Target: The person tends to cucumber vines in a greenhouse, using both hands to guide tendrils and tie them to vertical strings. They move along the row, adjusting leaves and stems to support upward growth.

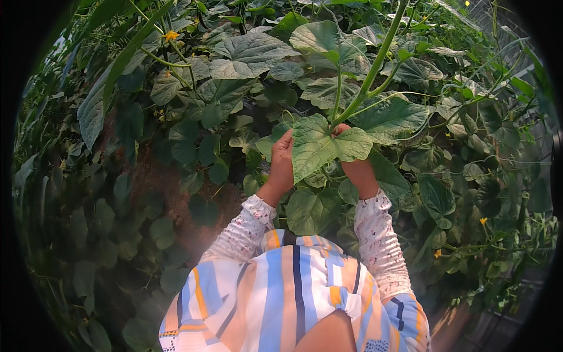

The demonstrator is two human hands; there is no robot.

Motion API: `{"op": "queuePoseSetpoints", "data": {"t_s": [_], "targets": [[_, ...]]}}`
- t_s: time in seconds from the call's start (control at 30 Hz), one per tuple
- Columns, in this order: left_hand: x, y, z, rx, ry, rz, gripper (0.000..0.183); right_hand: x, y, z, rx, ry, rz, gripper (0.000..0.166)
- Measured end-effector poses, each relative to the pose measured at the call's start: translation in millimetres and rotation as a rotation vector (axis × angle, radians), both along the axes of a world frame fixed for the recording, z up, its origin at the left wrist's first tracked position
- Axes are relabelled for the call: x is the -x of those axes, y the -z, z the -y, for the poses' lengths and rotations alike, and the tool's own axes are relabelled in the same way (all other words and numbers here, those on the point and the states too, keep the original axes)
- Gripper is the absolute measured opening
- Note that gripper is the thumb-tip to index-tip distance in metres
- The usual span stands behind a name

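Observation:
A thick green cucumber vine stem (363, 90) slants down from the upper right to my hands. My right hand (358, 171) is closed around its lower end, with fingers showing beside the stem above a broad leaf. That lobed leaf (325, 147) hangs in front of both hands and covers part of the right one. To its left, my left hand (281, 165) is raised with thumb and fingertips reaching behind the leaf edge. Whether those fingers pinch anything is hidden. Another large leaf (389, 119) spreads right of the stem.
Dense cucumber foliage (250, 53) surrounds me, with thin tendrils crossing at right. A yellow flower (170, 36) shows at upper left, and another flower (483, 221) at lower right. Brown soil (171, 193) shows between leaves on the left. Floral sleeve covers (380, 237) are on my forearms.

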State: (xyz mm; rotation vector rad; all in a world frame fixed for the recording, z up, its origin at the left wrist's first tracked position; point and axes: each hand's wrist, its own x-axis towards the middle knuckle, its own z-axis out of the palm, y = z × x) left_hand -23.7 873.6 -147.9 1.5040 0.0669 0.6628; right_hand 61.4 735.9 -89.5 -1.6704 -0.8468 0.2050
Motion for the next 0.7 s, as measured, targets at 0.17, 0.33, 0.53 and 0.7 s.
{"op": "queuePoseSetpoints", "data": {"t_s": [0.17, 0.33, 0.53, 0.7], "targets": [[-14, 37, 0, 0.513, 0.227, -0.032, 0.022, 15, 3, 0, 0.019, -0.030, 0.097, 0.018], [-19, 19, -4, 0.796, 0.412, -0.112, 0.024, 20, 10, 8, -0.017, 0.014, 0.031, 0.015], [-19, -35, -15, 0.151, 0.074, -0.110, 0.031, 4, 69, 37, 0.149, 0.288, 0.050, 0.019], [-15, -67, -5, -0.050, 0.255, -0.123, 0.028, 14, 79, 38, 0.142, 0.233, 0.046, 0.017]]}}
